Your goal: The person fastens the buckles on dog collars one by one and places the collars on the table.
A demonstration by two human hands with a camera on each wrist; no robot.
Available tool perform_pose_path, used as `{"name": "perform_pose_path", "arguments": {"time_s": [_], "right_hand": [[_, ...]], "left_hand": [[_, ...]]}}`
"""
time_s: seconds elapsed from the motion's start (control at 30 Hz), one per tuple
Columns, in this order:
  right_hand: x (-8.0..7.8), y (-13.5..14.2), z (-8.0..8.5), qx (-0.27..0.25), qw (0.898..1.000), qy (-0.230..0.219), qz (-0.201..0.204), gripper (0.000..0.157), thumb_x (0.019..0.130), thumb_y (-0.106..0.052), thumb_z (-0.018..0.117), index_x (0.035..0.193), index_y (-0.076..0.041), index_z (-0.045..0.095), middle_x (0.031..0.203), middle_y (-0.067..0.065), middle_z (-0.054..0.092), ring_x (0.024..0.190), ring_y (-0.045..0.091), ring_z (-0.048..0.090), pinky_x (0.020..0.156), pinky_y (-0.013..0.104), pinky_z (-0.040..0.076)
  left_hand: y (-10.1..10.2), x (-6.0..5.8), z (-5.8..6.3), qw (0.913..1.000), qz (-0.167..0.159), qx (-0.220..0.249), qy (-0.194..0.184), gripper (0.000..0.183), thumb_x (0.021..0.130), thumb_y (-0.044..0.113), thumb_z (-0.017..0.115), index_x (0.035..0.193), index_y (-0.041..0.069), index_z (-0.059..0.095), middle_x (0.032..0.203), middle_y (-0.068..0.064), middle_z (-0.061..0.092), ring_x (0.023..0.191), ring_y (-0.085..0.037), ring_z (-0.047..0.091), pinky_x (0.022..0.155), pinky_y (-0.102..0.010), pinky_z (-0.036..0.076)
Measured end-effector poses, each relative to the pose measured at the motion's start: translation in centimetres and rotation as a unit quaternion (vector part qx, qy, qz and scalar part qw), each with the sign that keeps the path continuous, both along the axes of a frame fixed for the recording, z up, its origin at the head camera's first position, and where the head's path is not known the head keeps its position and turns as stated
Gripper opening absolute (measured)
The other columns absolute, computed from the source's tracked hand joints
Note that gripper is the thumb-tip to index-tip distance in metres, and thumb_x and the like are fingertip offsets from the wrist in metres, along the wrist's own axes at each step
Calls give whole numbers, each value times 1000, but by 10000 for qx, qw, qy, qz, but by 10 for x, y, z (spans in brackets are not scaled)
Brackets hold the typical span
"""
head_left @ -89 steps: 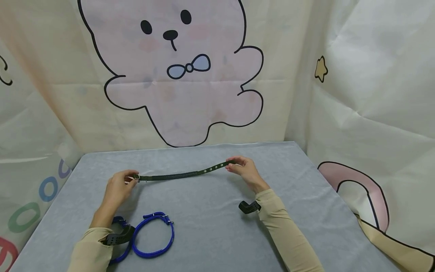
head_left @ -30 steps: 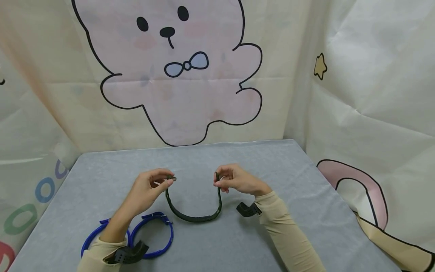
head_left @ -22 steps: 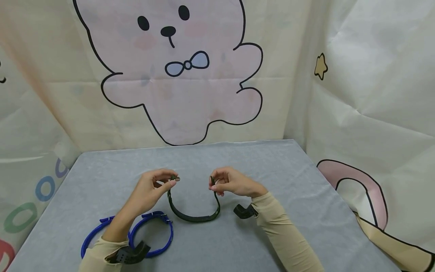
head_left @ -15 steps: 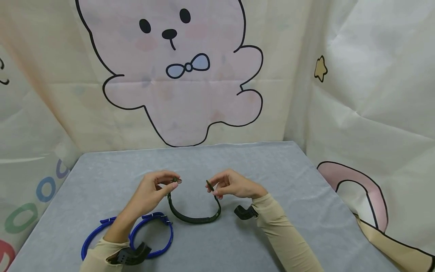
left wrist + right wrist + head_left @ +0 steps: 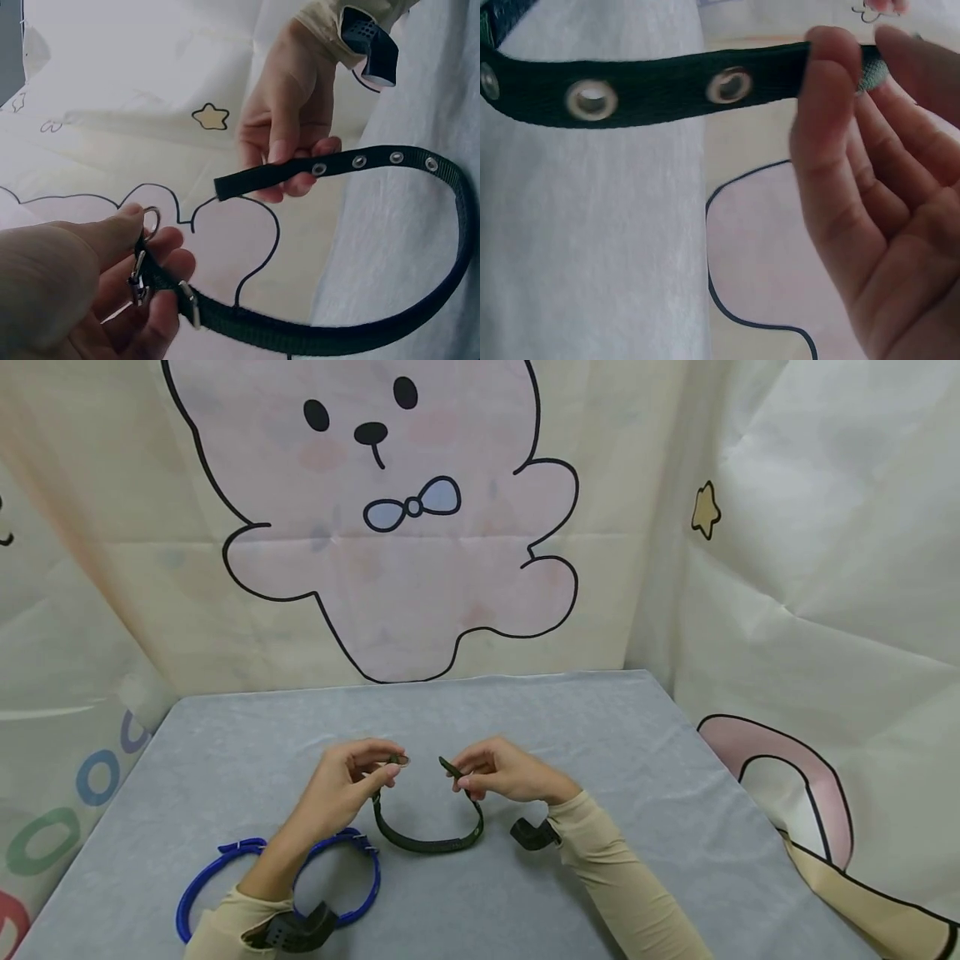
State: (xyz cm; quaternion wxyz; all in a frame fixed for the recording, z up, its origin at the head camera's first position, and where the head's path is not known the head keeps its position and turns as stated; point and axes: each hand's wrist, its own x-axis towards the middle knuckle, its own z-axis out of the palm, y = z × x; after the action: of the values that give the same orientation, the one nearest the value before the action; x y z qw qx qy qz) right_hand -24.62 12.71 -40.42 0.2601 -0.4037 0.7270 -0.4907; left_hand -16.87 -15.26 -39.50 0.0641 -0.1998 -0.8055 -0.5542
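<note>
A dark green collar with metal eyelets hangs in a U between both hands over the table. My left hand pinches its buckle end; in the left wrist view the silver buckle, a ring and a metal keeper loop show beside the fingers. My right hand pinches the strap near its plain tip, which sticks out toward the buckle. Past the right fingers, eyelets run along the strap in the right wrist view. The two ends are apart, with a short gap between them.
Two blue collars, a right one and a left one, lie buckled in rings on the grey cloth-covered table, partly behind my left forearm. Printed curtains stand around the table's back and sides.
The collar was stretched almost straight and now droops in a U. Both hands have come toward each other, and the strap tip has turned from upright to pointing left at the buckle.
</note>
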Motion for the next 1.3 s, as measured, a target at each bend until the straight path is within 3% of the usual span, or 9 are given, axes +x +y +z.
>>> {"name": "perform_pose_path", "arguments": {"time_s": [0.2,0.4,1.0,1.17,1.3], "right_hand": [[3,-6,0,-108,9999,-15,15,22,104,-7,54,119,5,65,109,37,67,72,12,61,70,40,55],[8,-13,-7,-335,9994,-44,-46,20,103,-6,57,118,5,64,107,37,66,73,10,62,72,38,58],[18,-29,-12,-608,9981,84,-65,20,100,-3,61,117,6,63,103,36,64,71,10,61,68,30,56],[19,-31,-12,-709,9973,152,-99,19,100,-3,61,115,7,64,101,35,65,70,9,62,67,30,56],[21,-33,-13,-803,9964,101,-270,18,102,-8,60,115,5,63,98,39,64,68,19,63,67,33,56]], "left_hand": [[8,-1,-4,9992,120,328,211,22,97,6,67,118,2,70,110,-21,75,84,-3,71,72,-28,59],[14,2,-9,9992,170,359,6,22,97,4,66,118,2,69,111,-21,75,84,-4,72,74,-27,59],[20,4,-11,9999,108,-91,-59,24,95,15,71,117,8,74,111,-13,75,84,-5,69,61,-25,51],[21,3,-13,9995,179,-264,-56,25,93,18,74,116,10,74,108,-9,77,90,-5,69,66,-25,52],[22,3,-14,9990,226,-393,-15,24,91,20,76,113,10,76,101,-4,78,88,-5,67,72,-25,51]]}}
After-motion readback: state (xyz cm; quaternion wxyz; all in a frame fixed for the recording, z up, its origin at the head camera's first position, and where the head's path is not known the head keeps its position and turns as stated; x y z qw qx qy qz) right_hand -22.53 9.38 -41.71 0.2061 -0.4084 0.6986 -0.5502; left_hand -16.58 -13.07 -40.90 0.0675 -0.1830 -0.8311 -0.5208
